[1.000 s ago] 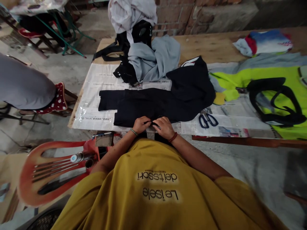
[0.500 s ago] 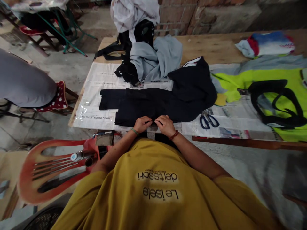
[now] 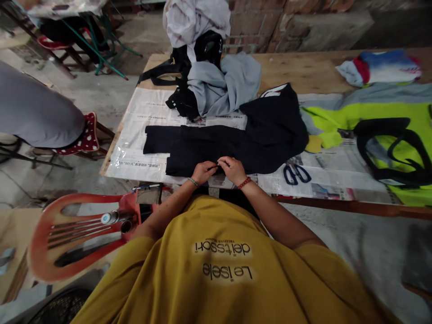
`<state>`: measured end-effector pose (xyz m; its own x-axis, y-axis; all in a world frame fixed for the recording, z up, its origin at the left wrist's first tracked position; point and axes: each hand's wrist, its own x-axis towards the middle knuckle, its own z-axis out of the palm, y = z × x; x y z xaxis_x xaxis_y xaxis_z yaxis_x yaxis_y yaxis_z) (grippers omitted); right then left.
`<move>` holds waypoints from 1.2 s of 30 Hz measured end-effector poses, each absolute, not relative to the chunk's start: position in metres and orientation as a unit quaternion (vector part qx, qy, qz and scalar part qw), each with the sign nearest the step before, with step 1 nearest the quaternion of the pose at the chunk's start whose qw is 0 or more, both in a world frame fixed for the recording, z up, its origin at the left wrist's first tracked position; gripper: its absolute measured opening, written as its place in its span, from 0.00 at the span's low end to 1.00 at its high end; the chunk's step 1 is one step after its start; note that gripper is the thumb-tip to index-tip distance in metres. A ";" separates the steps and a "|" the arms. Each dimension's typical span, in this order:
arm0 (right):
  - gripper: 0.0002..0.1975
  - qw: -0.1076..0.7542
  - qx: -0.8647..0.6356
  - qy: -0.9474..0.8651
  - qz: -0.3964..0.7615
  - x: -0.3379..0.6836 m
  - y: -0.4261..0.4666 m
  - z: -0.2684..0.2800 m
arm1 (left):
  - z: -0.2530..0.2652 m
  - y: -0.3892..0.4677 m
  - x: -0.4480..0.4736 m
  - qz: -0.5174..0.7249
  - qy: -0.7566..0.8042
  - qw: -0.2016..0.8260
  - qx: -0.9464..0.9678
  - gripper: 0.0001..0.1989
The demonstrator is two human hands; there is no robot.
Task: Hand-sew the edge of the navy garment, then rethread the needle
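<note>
Dark cloth point(image 3: 216, 139) lies across the newspaper-covered worktop point(image 3: 297, 72) at 12 o'clock from the wearer, its near edge pinched between the fingertips of the left hand point(image 3: 204, 173) and right hand point(image 3: 234, 170); scissors point(image 3: 297, 174) rest near, at the hands' 3 o'clock.

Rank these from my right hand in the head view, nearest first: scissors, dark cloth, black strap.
1. Dark cloth: right at the right hand.
2. Scissors: off to its right.
3. Black strap: farther right, beyond the scissors.
</note>
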<state>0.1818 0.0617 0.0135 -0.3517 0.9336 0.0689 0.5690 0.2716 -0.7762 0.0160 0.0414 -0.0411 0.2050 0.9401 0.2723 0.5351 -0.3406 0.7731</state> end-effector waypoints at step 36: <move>0.13 0.398 -0.412 -0.790 0.220 0.211 0.120 0.071 | -0.041 0.040 0.015 0.378 0.506 0.261 0.730 0.07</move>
<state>0.2109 0.1196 0.0706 -0.3438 0.8252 0.4482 0.4750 0.5646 -0.6750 0.0147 0.0402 -0.0405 0.2033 0.9359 0.2878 0.5413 -0.3523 0.7634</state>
